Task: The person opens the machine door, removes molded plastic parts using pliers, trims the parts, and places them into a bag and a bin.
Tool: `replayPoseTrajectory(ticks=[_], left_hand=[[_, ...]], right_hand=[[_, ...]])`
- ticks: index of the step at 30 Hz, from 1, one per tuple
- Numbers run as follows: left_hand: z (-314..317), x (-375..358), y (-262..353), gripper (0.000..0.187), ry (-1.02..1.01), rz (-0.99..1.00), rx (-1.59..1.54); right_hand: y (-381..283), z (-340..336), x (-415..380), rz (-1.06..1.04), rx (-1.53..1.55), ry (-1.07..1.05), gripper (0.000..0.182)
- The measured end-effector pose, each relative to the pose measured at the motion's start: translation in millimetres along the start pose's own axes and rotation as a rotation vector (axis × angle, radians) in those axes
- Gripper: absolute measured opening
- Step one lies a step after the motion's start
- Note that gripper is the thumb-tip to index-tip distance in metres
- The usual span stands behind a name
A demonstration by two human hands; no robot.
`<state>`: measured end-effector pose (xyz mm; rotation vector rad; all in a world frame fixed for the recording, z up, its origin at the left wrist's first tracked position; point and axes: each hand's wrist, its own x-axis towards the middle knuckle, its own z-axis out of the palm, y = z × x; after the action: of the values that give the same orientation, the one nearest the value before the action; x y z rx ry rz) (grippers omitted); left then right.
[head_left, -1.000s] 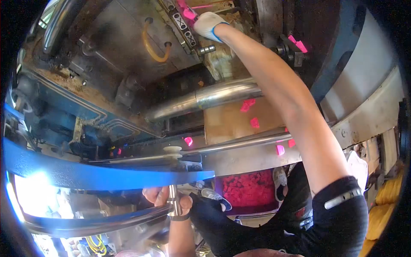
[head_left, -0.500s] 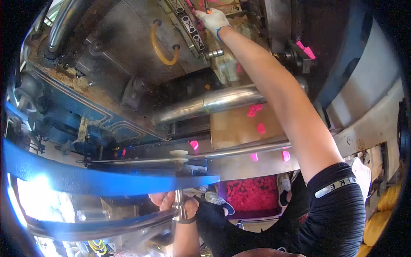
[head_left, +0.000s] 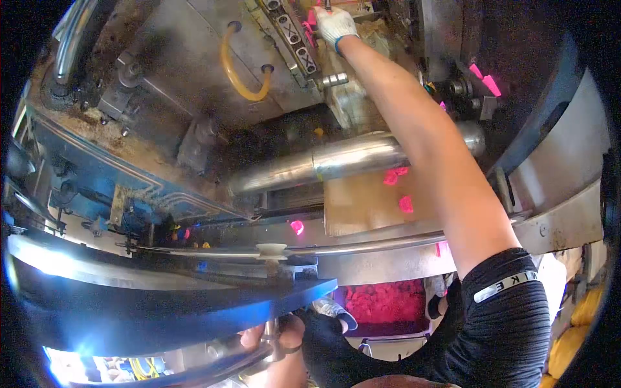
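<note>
My right hand (head_left: 337, 27), in a white knit glove with a blue cuff, reaches far into the machine at the top. Its fingers are closed around a thin dark and orange piece, mostly cut off by the frame edge. Bright pink pieces (head_left: 311, 21) lie beside those fingers, along a metal mould block with a row of round holes (head_left: 295, 37). Low in view, my bare left hand (head_left: 292, 331) is wrapped around an upright metal door handle (head_left: 272, 328) beneath the blue door edge (head_left: 301, 294).
A thick shiny cylinder bar (head_left: 362, 154) crosses below my right forearm. Pink scraps (head_left: 405, 204) lie on a brown board (head_left: 349, 210). A purple bin (head_left: 381, 328) of pink pieces stands between my feet. A yellowish hose (head_left: 228, 61) loops at upper left; yellow sacks (head_left: 572, 343) are at right.
The view has shifted slightly. The blue door and my left hand on its handle appear lower, and more of the door's face shows. My right hand stays at the mould block.
</note>
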<state>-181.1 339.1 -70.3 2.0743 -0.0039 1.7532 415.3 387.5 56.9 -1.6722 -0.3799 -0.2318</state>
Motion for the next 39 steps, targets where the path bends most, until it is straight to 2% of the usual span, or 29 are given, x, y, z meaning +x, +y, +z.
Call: replayPoseTrajectory(ticks=[4, 6, 8, 11, 14, 15, 18, 22, 23, 26, 27, 28, 30, 32, 33, 34, 36, 39], left_hand=[[2, -2, 0, 0.044, -0.008, -0.006, 0.015], [3, -3, 1, 0.044, 0.002, -0.002, 0.012], [3, -5, 1, 0.044, 0.002, 0.001, 0.012], [2, -5, 1, 0.044, 0.004, 0.005, 0.023], [0, -4, 1, 0.044, -0.001, 0.009, 0.034], [0, -4, 0, 0.044, -0.001, 0.008, 0.034], [0, -5, -2, 0.044, -0.007, 0.006, 0.037], [-2, -6, -3, 0.044, -0.008, 0.009, 0.045], [-3, -7, -3, 0.044, -0.006, 0.009, 0.052], [-5, -8, -2, 0.044, -0.009, 0.008, 0.061], [-5, -7, -2, 0.044, -0.008, 0.012, 0.057], [-6, -7, -2, 0.044, -0.003, 0.015, 0.058], [-8, -6, -2, 0.044, -0.005, 0.016, 0.063], [-8, -7, -3, 0.044, -0.007, 0.015, 0.064], [-7, -7, -3, 0.044, -0.011, 0.015, 0.067], [-8, -7, -3, 0.044, -0.016, 0.013, 0.068], [-9, -8, -2, 0.044, -0.032, 0.006, 0.084], [-14, -10, -5, 0.044, -0.05, -0.049, 0.096]], right_hand=[[-23, 1, -2, -0.194, 0.293, -0.002, 0.082], [-39, 5, 3, -0.236, 0.279, -0.029, 0.081], [-37, 23, 18, -0.239, 0.156, 0.11, 0.07], [-52, 7, 15, -0.257, 0.017, 0.067, 0.059], [-65, -9, -1, -0.189, 0.269, -0.048, 0.055], [-74, -14, 2, -0.183, 0.105, 0.003, 0.054], [-89, -12, -2, -0.378, 0.359, -0.018, 0.052], [-91, -3, 21, -0.395, 0.165, 0.05, 0.05], [-88, 3, 24, -0.415, 0.216, 0.059, 0.05], [-63, 29, 63, -0.23, 0.014, 0.233, 0.048], [-60, 16, 53, -0.21, 0.061, 0.235, 0.046], [-63, -8, 31, -0.121, 0.285, 0.018, 0.045], [-44, -17, 15, -0.093, 0.341, -0.122, 0.043], [-9, -22, 10, -0.119, -0.097, -0.229, 0.091], [-13, -27, -18, -0.215, -0.063, -0.25, 0.096], [-6, -22, -27, -0.21, -0.106, -0.184, 0.094], [2, -21, -30, -0.174, -0.111, -0.25, 0.08], [57, 14, 8, -0.233, -0.13, -0.015, 0.065]])
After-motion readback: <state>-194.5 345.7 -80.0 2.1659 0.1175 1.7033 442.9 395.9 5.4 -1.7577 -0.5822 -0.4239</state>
